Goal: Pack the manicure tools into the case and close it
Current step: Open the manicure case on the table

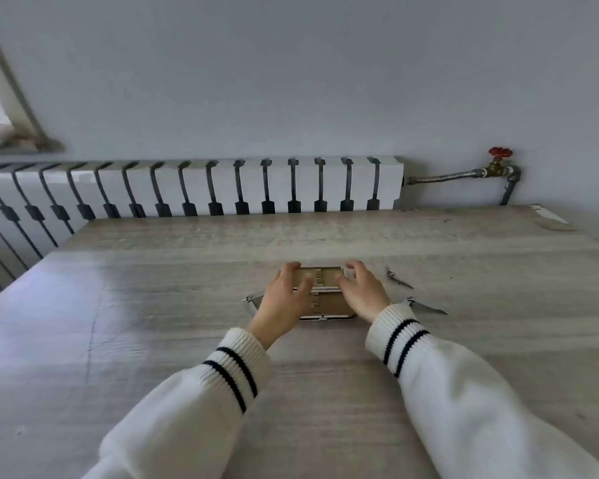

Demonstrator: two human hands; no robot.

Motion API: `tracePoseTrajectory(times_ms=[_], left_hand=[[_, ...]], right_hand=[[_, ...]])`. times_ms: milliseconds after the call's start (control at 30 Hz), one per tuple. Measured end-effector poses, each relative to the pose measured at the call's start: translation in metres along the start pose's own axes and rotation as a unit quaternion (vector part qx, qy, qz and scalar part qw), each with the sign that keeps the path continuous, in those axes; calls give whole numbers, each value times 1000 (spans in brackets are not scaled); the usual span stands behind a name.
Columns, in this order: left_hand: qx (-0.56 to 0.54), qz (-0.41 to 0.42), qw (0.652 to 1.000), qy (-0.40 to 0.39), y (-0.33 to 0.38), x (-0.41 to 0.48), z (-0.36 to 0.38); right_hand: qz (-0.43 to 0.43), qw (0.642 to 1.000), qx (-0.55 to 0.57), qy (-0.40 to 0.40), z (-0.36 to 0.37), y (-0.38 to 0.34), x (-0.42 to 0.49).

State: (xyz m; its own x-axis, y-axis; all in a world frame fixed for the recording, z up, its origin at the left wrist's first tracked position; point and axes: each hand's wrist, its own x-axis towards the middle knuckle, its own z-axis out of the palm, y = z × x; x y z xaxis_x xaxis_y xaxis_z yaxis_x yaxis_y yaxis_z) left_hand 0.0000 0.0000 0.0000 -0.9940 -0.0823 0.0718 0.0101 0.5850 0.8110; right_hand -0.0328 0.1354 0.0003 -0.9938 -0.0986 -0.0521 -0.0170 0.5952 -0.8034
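Left hand: I am reaching my left hand forward over the left side of the manicure case, fingers loosely spread and curling around its far left corner, thumb lying across the open lid; it is touching the case, not pinching it.
Right hand: my right hand is mirroring it on the right side, fingers fanned over the far right corner, thumb pointing in toward the middle.
Sleeves: I am wearing white knit sleeves with two dark stripes at each cuff.
Case: it is lying open on the wooden table, metal-rimmed with a tan lining; my hands are hiding most of the inside, so I cannot tell what is sitting in it.
Loose tools: one metal nail clipper is lying right of the case, apart from it; a second metal tool is lying near my right wrist; a third is peeking out beside my left hand.
Background: a white radiator is standing along the wall behind the table, with a red-handled valve at its right.
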Motion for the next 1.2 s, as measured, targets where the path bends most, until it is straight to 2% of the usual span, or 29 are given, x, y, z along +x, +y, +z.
tracePoseTrajectory(times_ms=[133, 333, 500, 667, 933, 1200], left_hand=[[-77, -76, 994, -1, -4, 5, 5], [-191, -167, 967, 5, -9, 16, 6], [-237, -163, 958, 14, -8, 13, 5], [-264, -142, 954, 19, -5, 6, 1], [-308, -103, 945, 24, -2, -8, -8], [-360, -111, 926, -9, -10, -26, -11]], right_hand=[[35, 996, 78, -24, -1, -2, 1], [94, 971, 218, 5, -5, -2, 7], [127, 941, 306, 65, -7, -3, 5], [143, 921, 351, 90, -12, -6, 4], [137, 928, 345, 35, -15, -7, -14], [108, 936, 334, -1, -15, -8, -40]])
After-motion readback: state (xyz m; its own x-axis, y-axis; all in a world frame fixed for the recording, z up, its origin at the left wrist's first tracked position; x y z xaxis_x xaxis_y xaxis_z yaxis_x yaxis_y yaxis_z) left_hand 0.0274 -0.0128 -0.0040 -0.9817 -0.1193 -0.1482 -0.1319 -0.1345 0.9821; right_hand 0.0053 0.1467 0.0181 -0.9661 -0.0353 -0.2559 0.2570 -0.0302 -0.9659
